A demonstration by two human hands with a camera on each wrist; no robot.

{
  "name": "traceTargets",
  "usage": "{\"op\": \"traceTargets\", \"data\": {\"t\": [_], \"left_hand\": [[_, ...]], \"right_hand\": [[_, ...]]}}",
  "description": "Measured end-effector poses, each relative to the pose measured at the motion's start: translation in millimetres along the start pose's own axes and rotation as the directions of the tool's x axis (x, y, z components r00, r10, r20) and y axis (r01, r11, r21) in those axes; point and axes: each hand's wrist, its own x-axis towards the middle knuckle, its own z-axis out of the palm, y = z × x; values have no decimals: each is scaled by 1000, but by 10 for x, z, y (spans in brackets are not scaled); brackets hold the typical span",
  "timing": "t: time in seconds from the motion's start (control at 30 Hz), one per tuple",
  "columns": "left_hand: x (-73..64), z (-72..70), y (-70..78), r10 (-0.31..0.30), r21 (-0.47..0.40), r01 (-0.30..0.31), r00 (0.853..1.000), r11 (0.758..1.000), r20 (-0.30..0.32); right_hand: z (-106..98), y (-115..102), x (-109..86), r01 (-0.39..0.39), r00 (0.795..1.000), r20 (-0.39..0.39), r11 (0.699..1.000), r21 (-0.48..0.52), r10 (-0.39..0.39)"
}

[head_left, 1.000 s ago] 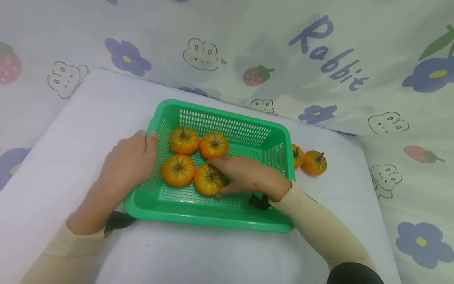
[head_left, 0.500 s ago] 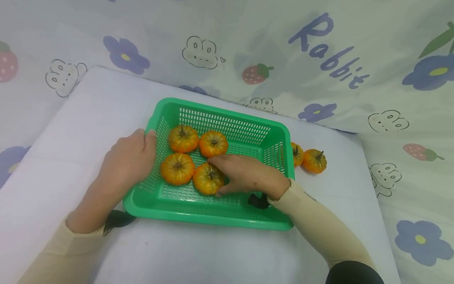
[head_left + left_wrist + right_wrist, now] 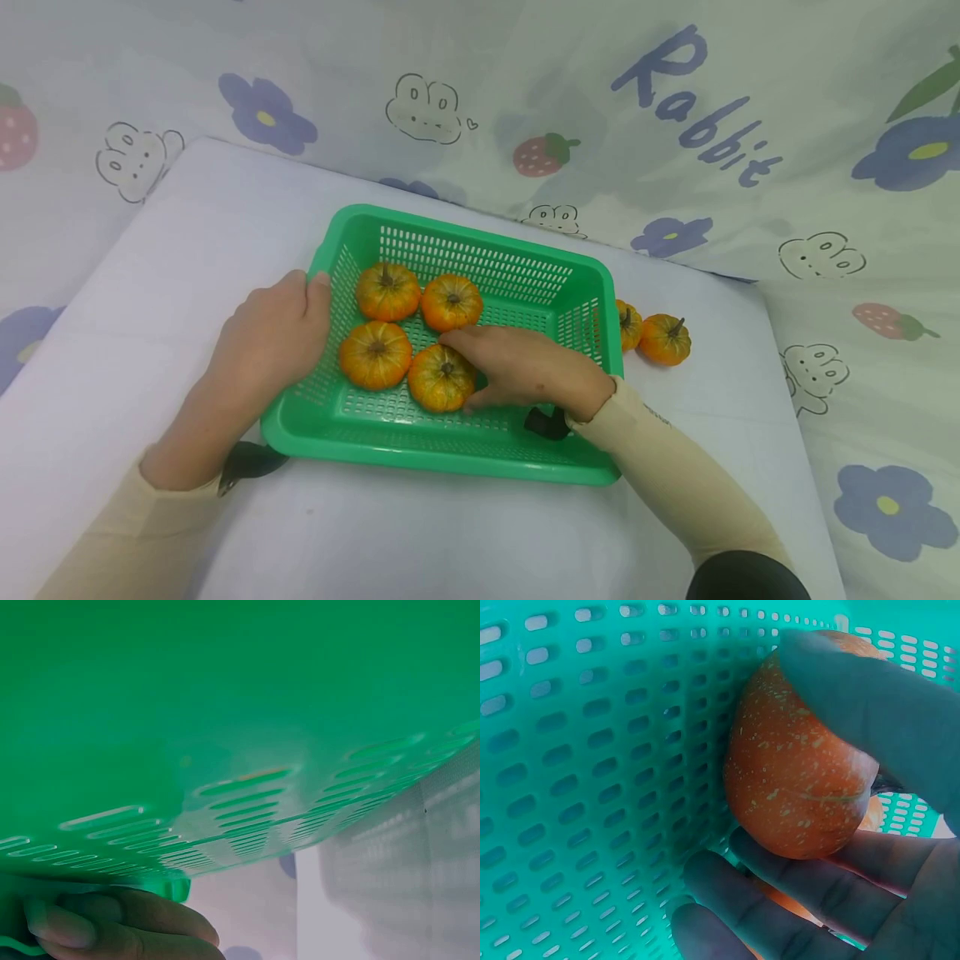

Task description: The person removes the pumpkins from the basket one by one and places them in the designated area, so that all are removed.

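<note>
In the head view, my left hand (image 3: 272,333) grips the left rim of a green plastic basket (image 3: 465,468). Its fingers (image 3: 135,926) curl beneath the rim in the left wrist view. Inside the basket, my right hand (image 3: 525,367) holds a small orange pumpkin (image 3: 438,379) from its right side. The right wrist view has the thumb on one side of that pumpkin (image 3: 802,765) and the spread fingers on the other. Three more small pumpkins stand beside it: back left (image 3: 387,292), back middle (image 3: 452,303) and front left (image 3: 375,356).
Two further pumpkins, one nearer (image 3: 628,325) and partly hidden by the basket, one farther right (image 3: 665,340), sit on the white table (image 3: 450,542). A patterned curtain (image 3: 480,100) hangs behind. Black straps (image 3: 251,461) show near both wrists.
My right thumb has shifted very slightly away from the front edge of the pumpkin. The left hand, basket and pumpkins hold their places; the whole view has drifted up a little.
</note>
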Motion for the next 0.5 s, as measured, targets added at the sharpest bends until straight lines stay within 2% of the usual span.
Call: {"op": "traceTargets", "data": {"t": [0.5], "left_hand": [[-11,-4,8,-2,-1,2,1000,1000,-4]], "right_hand": [[6,9,2,8,1000,-15,1000,-2,-8]]}}
